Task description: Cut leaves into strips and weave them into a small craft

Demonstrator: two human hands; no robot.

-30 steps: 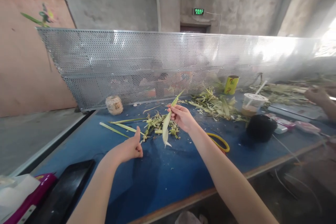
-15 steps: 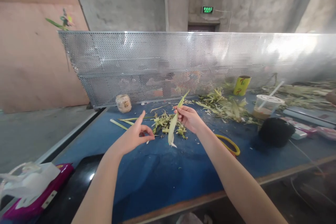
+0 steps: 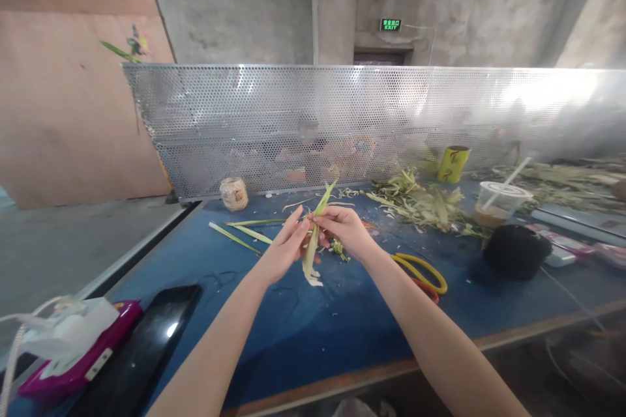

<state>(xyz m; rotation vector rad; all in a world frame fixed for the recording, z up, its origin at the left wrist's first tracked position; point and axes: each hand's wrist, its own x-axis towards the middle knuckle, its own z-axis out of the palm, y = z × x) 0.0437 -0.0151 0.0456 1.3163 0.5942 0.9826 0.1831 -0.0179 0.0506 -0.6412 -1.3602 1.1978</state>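
A pale green corn husk leaf stands nearly upright between my hands, its tip up and its whitish torn base down. My right hand pinches it near the middle with thumb and fingertips. From the other side my left hand closes on the same leaf, thumb and fingers meeting at its edge. Behind the hands lie green plant scraps, partly hidden. Several long green strips rest on the blue table to the left.
Scissors with yellow handles lie right of my forearm. Farther right are a husk pile, a yellow roll, a drink cup and a black round object. A black tablet-like slab lies left. A perforated metal screen closes the back.
My left hand has moved right, from open beside the scraps to gripping the husk leaf. My right hand still holds it, slightly farther left. The view has shifted a little.
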